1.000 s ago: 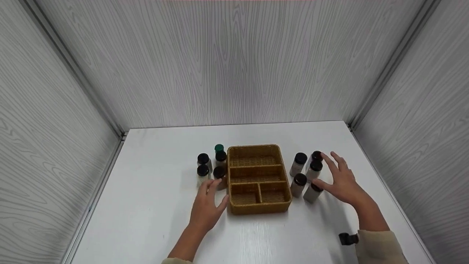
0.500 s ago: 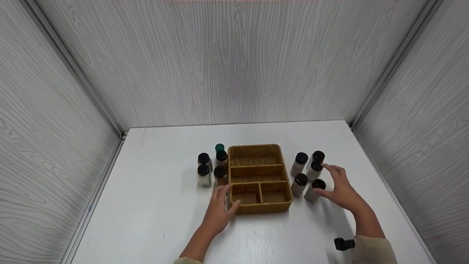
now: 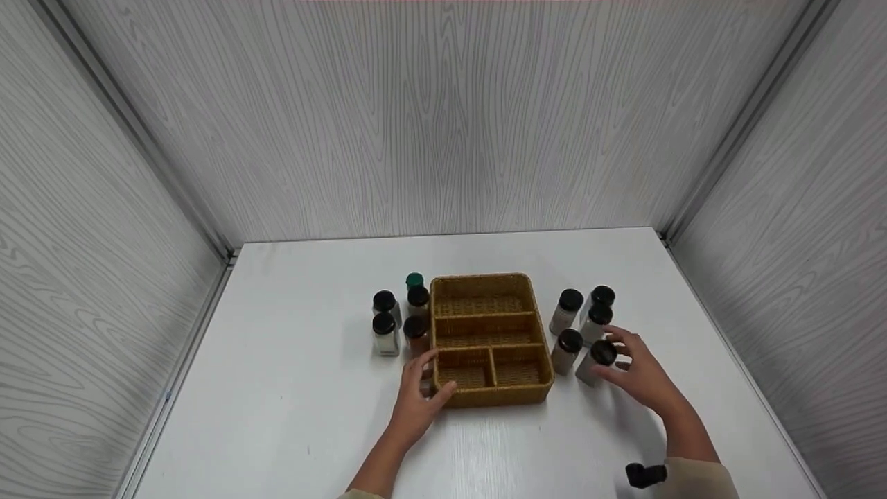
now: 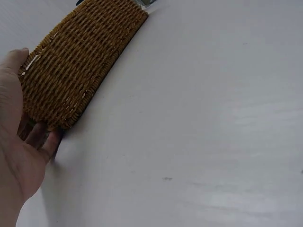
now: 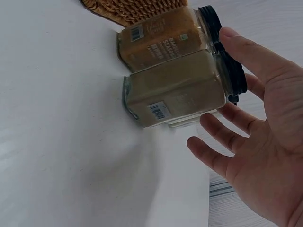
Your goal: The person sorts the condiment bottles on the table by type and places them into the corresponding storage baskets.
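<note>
At the near left corner of the wicker basket (image 3: 493,397), we see the left hand (image 3: 414,407) gripping, its thumb at the front rim and its other fingers bent round the outside. Farther right, the right hand (image 3: 644,378) curves loosely about the tan jar (image 5: 173,87), thumb and fingers well apart near its black cap (image 5: 235,73); we see it clasp nothing, and we cannot tell whether any finger touches. Just beside that jar, toward the basket, we find an orange-brown jar (image 5: 163,39), and behind these two, three more black-capped jars (image 3: 562,318), all upright. Between the hands, the basket rests on the white table (image 3: 298,416), with two wide compartments at the back and two small ones in front. To its left we count four dark-topped jars (image 3: 386,344) and one green cap (image 3: 414,279). Beyond them, we see pale wood-grained walls (image 3: 443,125) on three sides
</note>
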A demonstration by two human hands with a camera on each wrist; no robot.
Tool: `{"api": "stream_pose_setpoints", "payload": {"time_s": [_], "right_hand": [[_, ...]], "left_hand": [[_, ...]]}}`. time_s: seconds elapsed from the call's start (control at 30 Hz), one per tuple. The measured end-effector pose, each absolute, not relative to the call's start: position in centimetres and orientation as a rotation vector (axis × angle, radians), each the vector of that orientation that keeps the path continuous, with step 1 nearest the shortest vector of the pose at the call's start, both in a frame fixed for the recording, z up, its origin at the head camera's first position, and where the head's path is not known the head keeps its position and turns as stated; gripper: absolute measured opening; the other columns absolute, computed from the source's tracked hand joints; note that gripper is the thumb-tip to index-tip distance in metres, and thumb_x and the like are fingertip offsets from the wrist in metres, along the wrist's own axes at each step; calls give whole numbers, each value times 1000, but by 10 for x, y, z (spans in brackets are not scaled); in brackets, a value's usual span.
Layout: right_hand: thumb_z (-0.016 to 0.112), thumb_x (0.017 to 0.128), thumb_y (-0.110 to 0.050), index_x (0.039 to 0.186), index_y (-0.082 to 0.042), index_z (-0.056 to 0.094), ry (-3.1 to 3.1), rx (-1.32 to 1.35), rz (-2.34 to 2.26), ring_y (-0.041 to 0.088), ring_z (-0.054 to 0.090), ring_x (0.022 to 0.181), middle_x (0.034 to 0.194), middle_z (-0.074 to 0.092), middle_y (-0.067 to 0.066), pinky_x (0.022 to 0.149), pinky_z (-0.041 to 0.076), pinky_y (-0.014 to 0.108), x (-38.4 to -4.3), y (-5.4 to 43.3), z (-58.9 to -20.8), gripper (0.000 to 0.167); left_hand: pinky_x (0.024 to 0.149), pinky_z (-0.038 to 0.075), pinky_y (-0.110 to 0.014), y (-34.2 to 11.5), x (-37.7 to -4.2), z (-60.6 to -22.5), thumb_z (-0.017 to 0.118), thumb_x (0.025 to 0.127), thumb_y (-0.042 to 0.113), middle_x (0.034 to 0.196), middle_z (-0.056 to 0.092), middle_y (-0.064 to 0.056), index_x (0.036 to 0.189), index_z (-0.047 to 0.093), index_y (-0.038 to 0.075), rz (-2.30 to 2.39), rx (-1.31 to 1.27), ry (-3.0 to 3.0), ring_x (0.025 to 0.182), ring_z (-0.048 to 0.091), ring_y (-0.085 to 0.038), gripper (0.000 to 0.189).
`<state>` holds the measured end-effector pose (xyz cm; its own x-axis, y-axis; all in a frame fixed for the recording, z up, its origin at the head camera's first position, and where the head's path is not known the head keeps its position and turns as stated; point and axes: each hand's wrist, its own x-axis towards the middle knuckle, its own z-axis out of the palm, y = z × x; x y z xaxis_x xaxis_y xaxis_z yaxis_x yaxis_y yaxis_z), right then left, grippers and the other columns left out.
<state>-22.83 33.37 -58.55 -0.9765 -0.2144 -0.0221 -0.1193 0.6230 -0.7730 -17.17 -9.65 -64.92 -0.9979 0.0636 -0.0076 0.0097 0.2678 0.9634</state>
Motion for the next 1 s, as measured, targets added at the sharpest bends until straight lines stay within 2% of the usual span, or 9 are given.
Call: {"api": "stream_pose_setpoints", "payload": {"time_s": [0.17, 0.33, 0.5, 0.63, 1.0], "right_hand": [[82, 100, -25, 166, -13, 38, 2670, -244, -1288, 58, 50, 148, 169, 39, 30, 113, 53, 63, -228, 333, -594, 80], [79, 101, -22, 162, -13, 44, 2687, -231, -1299, 53, 49, 151, 167, 45, 29, 118, 48, 66, -229, 330, -597, 70], [75, 103, -15, 155, -8, 51, 2715, -247, -1317, 50, 55, 147, 158, 55, 28, 118, 49, 63, -230, 328, -598, 57], [74, 104, -15, 154, -8, 50, 2681, -233, -1301, 53, 57, 144, 156, 56, 27, 113, 54, 60, -232, 327, -596, 55], [74, 103, -11, 150, -7, 53, 2648, -183, -1356, 51, 55, 147, 154, 58, 26, 117, 52, 59, -232, 330, -598, 52]], "left_hand": [[124, 36, -72, -96, -173, -650, 70, 107, 36, 177, 24, -18, 170, 34, 28, 1852, 87, 2440, 162, 31, -47, 73], [125, 31, -75, -93, -176, -647, 71, 107, 36, 177, 21, -19, 170, 33, 25, 1867, 78, 2429, 163, 27, -49, 75], [127, 34, -68, -89, -176, -649, 74, 105, 33, 174, 28, -18, 168, 36, 20, 1923, 57, 2441, 161, 32, -44, 75], [128, 34, -65, -88, -176, -651, 75, 104, 29, 172, 31, -18, 167, 37, 17, 1963, 70, 2462, 162, 32, -43, 75], [125, 33, -74, -86, -175, -656, 75, 104, 36, 173, 29, -17, 169, 35, 24, 1922, 44, 2469, 161, 32, -46, 77]]}}
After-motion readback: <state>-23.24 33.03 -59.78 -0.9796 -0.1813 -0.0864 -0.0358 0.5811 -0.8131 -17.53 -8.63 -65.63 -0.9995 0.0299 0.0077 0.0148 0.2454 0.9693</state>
